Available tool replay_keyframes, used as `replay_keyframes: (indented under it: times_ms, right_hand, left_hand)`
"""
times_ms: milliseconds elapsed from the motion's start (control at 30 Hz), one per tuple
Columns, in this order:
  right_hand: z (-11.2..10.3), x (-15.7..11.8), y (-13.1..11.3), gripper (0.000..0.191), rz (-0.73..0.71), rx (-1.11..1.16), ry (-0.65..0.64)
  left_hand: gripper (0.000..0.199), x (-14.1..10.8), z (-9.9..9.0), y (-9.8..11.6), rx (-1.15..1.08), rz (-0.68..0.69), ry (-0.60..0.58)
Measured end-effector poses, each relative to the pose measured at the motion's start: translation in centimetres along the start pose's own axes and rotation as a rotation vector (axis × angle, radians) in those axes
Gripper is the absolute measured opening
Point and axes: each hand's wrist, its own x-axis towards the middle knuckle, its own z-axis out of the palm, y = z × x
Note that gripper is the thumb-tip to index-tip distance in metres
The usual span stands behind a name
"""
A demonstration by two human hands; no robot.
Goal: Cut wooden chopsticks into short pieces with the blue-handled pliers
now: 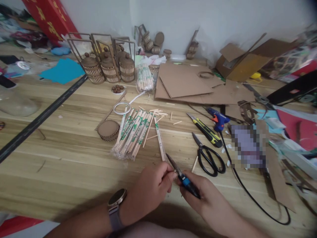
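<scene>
My right hand (205, 195) is wrapped round the black and blue handle of a pointed cutting tool (184, 181), its dark metal tip angled up and to the left. My left hand (153, 185), with a watch on the wrist, pinches beside the tool's jaws; what sits between its fingertips looks like the end of a thin wooden stick, mostly hidden. Just beyond the left hand lies a paper-wrapped pair of chopsticks (159, 138). Farther left rests a pile of wrapped chopsticks (135, 132), with short cut stick pieces (158, 113) behind it.
Black scissors (210, 160), a yellow utility knife (205, 130) and a blue glue gun (218, 119) with its cord lie at right. A round cardboard disc (108, 129) and tape roll (122, 108) sit left. Small lidded baskets (109, 69) and cardboard sheets (185, 81) stand behind.
</scene>
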Motion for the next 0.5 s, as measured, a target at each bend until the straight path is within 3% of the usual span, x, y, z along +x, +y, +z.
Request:
replay_keyframes:
  times_ms: [267, 500]
  right_hand:
    - [-0.7, 0.2, 0.0, 0.010, 0.020, 0.013, -0.081]
    - [-2.0, -0.1, -1.4, 0.023, 0.248, 0.326, -0.227]
  left_hand:
    - [0.032, -0.2, -0.1, 0.1, 0.085, 0.030, 0.030]
    - [0.034, 0.2, -0.2, 0.0, -0.089, -0.024, -0.054]
